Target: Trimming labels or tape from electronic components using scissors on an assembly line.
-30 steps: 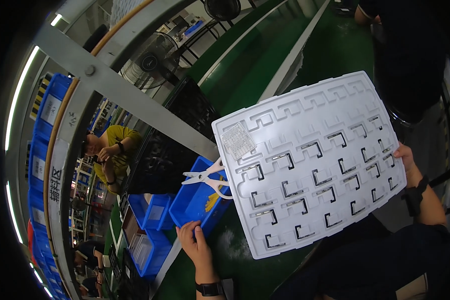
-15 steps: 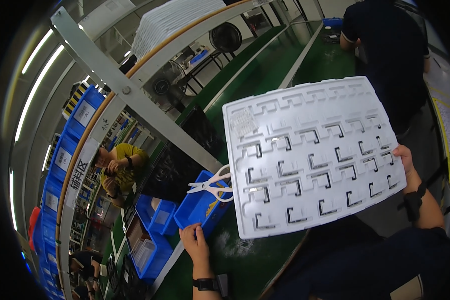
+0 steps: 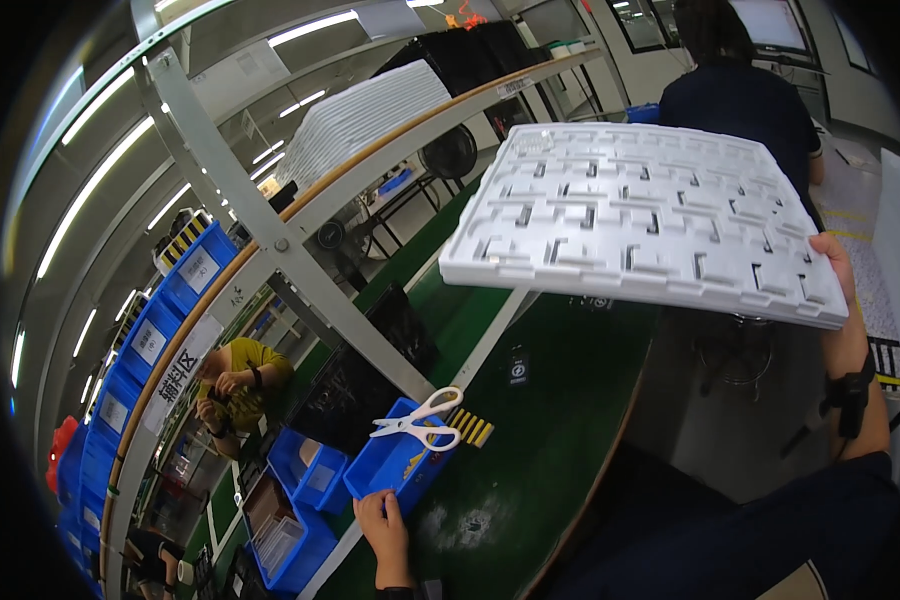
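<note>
My right hand [image 3: 836, 268] grips the right edge of a white plastic tray [image 3: 610, 272], holding it up and tilted above the bench. Small dark, L-shaped parts [image 3: 655, 222] sit in rows of its molded pockets. A small clear piece lies near the tray's far left corner. Low in the view, my left hand [image 3: 383, 530] has its fingers curled at the near corner of a blue bin [image 3: 370, 477]. White-handled scissors [image 3: 420, 425] lie across that bin, and small yellow pieces show inside it.
Yellow-and-black strips [image 3: 475, 430] and a small black item [image 3: 517, 365] lie on the green bench [image 3: 560, 400]. More blue bins [image 3: 295, 540] stand to the left, below a metal frame [image 3: 270, 235]. One person [image 3: 735, 110] is ahead, another [image 3: 245, 385] across the bench.
The tray has been raised and tipped flatter, so its near edge now shows. The bench beneath is more exposed, including the yellow-and-black strips. My left hand stays by the bin; the view has shifted.
</note>
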Demonstrator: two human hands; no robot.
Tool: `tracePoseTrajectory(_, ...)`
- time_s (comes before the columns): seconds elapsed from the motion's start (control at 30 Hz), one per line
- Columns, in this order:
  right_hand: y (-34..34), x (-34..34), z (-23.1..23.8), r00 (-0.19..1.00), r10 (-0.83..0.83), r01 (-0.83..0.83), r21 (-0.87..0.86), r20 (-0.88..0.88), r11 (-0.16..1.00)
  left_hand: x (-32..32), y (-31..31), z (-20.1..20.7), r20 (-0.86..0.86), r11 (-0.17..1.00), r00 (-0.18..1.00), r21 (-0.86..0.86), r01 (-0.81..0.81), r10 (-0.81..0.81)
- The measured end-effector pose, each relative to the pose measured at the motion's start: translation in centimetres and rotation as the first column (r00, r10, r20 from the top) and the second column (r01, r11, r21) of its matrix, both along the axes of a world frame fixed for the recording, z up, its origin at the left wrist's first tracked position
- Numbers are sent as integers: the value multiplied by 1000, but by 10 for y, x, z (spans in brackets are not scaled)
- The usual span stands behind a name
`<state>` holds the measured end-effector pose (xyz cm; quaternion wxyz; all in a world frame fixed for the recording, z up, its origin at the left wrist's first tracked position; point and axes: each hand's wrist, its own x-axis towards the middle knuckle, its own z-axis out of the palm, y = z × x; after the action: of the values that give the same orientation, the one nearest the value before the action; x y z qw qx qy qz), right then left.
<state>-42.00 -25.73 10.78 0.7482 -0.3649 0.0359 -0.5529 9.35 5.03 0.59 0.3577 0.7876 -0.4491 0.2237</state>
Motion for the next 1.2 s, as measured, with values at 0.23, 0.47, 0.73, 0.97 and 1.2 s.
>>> tracePoseTrajectory(0.23, -12, -24, 80, 992, -126, 123, -214, 1, 969, -2, -11, -3, 5, 999, 999, -11, 43, -43)
tracePoseTrajectory(0.47, -71, 7, 156, 1000, -16, 20, -420, 15, 907, -3, -14, -7, -7, 999, 1000, -19, 30, -31)
tracePoseTrajectory(0.73, -107, 120, 244, 989, -102, 141, -466, 109, 874, -1, -15, -6, -15, 998, 999, -37, 49, -49)
tracePoseTrajectory(0.97, -118, 256, 295, 975, -132, 198, -435, 177, 878, -7, -15, 1, -70, 1000, 997, -2, 23, -23)
tracePoseTrajectory(1.2, -155, 371, 331, 979, -30, 100, -348, 202, 932, -6, -15, -2, 13, 999, 999, 34, 32, -32)
